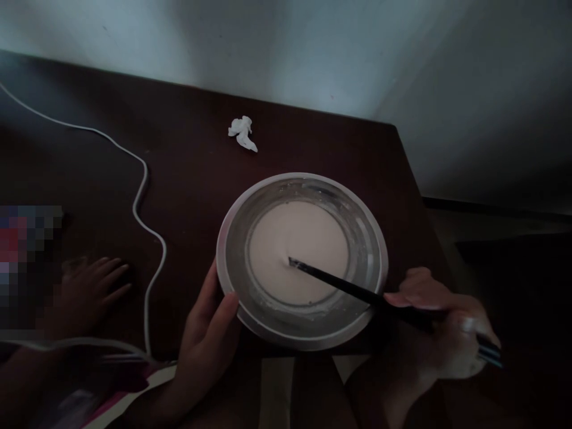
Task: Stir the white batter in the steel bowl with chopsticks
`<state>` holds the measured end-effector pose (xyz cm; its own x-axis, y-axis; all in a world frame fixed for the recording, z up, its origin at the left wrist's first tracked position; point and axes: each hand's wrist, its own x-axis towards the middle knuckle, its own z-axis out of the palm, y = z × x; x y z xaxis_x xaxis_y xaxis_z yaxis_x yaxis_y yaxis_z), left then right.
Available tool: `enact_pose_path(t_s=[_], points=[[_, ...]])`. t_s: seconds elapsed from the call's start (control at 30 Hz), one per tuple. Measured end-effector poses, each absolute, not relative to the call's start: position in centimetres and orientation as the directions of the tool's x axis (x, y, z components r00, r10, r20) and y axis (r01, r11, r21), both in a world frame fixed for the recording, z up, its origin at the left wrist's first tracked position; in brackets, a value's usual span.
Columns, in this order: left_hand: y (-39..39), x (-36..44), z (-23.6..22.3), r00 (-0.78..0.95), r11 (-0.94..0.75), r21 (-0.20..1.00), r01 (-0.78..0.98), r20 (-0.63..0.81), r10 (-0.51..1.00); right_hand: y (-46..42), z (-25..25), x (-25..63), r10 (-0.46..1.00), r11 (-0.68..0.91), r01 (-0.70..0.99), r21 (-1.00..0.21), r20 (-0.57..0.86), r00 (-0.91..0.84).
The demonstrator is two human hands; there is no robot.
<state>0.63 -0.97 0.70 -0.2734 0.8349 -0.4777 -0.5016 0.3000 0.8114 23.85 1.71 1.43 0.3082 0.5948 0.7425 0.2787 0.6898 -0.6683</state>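
A wide metal bowl (381,262) stands near the table's front edge, partly filled with a pale, smooth liquid like batter (295,232). My left hand (208,333) grips the bowl's left side, thumb over the rim and fingers around the outside. In my right hand (447,322), closed at the bowl's right, is a pair of black chopsticks (344,286). They slant down to the left, held close together, and their tips dip into the liquid near its middle. Pale smears cling to the bowl's inner wall.
Crumpled white tissue (243,132) lies behind the bowl on the dark table (187,149). A white cable (145,179) winds along the left. Another person's hand (96,286) rests on the table at far left, beside a blurred-out patch. A pale wall (313,53) bounds the back.
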Motion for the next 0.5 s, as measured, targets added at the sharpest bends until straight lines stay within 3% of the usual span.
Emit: enact_pose_path(t_s=[0.2, 0.33, 0.5], points=[[-0.94, 0.55, 0.74, -0.284, 0.302, 0.812, -0.500, -0.483, 0.828, 1.71, 1.40, 23.34, 0.547, 0.604, 0.372, -0.705, 0.706, 0.450], [-0.95, 0.45, 0.55, -0.279, 0.303, 0.809, -0.503, -0.484, 0.830, 1.47, 1.46, 23.35, 0.614, 0.642, 0.278, -0.715, 0.696, 0.371], [-1.12, 0.58, 0.84, -0.274, 0.289, 0.815, -0.502, -0.467, 0.841, 1.80, 1.31, 23.44, 0.557, 0.602, 0.379, -0.703, 0.709, 0.431]])
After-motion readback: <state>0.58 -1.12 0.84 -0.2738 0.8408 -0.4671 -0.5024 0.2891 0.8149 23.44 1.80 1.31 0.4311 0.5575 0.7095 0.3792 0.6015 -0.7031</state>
